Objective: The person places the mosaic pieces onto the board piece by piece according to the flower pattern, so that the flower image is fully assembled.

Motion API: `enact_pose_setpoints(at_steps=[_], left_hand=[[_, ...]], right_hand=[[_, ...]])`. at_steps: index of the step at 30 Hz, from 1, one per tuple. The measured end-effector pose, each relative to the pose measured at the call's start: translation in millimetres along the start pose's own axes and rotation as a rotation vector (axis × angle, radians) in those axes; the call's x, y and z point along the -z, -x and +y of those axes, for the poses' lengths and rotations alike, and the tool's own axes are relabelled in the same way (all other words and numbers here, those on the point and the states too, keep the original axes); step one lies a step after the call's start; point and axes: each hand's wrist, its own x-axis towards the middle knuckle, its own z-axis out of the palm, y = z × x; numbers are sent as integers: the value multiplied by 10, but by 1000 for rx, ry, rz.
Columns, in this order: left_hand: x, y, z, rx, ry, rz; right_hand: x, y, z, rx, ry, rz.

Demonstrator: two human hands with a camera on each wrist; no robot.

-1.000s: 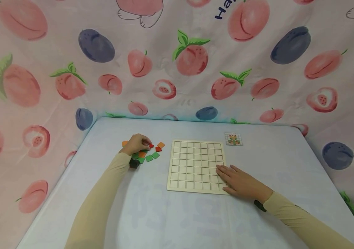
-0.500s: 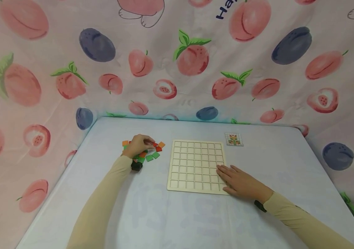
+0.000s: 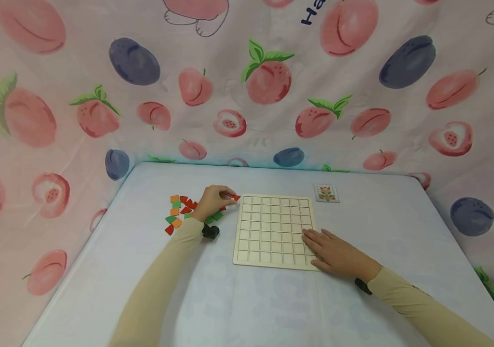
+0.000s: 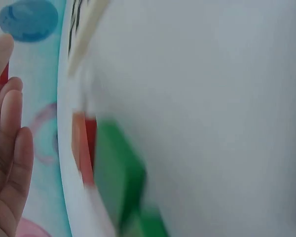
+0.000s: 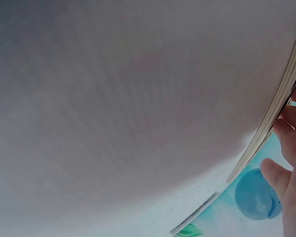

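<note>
Between thumb and fingers my left hand (image 3: pixel 213 200) pinches a small red tile (image 3: pixel 236 197), held by the upper left corner of a wooden grid board (image 3: pixel 276 231). In the left wrist view a sliver of that red tile (image 4: pixel 4 75) shows between the fingertips. Beneath and behind the hand lie loose red, orange and green tiles (image 3: pixel 175 212), some of them hidden by it. My right hand (image 3: pixel 338 253) rests with straight fingers on the board's lower right edge. In the right wrist view its fingers (image 5: pixel 288 138) touch the board's side (image 5: pixel 271 113).
A small card (image 3: pixel 327 193) with a coloured flower-like grid picture lies beyond the board's upper right corner. Behind the white table (image 3: pixel 273 308) hangs a fruit-print cloth (image 3: pixel 268 82). Blurred green tiles (image 4: pixel 119 173) stand close below the left wrist.
My left hand has left the tile pile and moved right to the board's corner, carrying a red tile. More of the pile is uncovered. My right hand has stayed put.
</note>
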Motion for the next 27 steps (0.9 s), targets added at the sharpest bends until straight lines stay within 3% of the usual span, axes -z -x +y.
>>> enact_pose_setpoints(at_steps=[5,12,18,27], left_hand=[[-176,-76,121,-17,21,-1],[-402,-169,241,-14,44,-51],[-537,-201,366,-12,84,-83],[-726,-277,447,-51,44,-109]], right_hand=[[-12,2,12,3,4,13],[-7,-4,11,25,9,68],[-7,-9,13,17,-1,35],[29,-8,-8,1,-21,5]])
